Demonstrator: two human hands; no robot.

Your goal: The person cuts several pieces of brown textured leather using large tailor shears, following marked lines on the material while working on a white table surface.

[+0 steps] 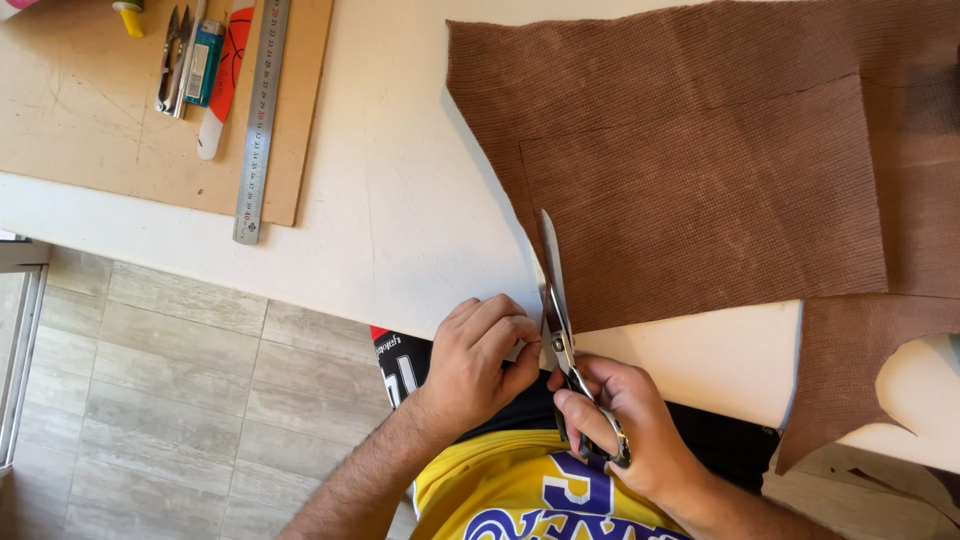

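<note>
Brown ribbed fabric (700, 170), silver scissors (556, 300), white table (400, 200), yellow-purple shirt (500, 490).

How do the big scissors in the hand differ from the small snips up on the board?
The scissors are long-bladed, gripped by the right hand with blades at the brown fabric edge; the snips are short and lie untouched on the cardboard board. The scissors sit near the table's front edge, the snips far back left. Both are metal cutters.

The brown fabric (700, 160) runs past the top and right edges.
</note>
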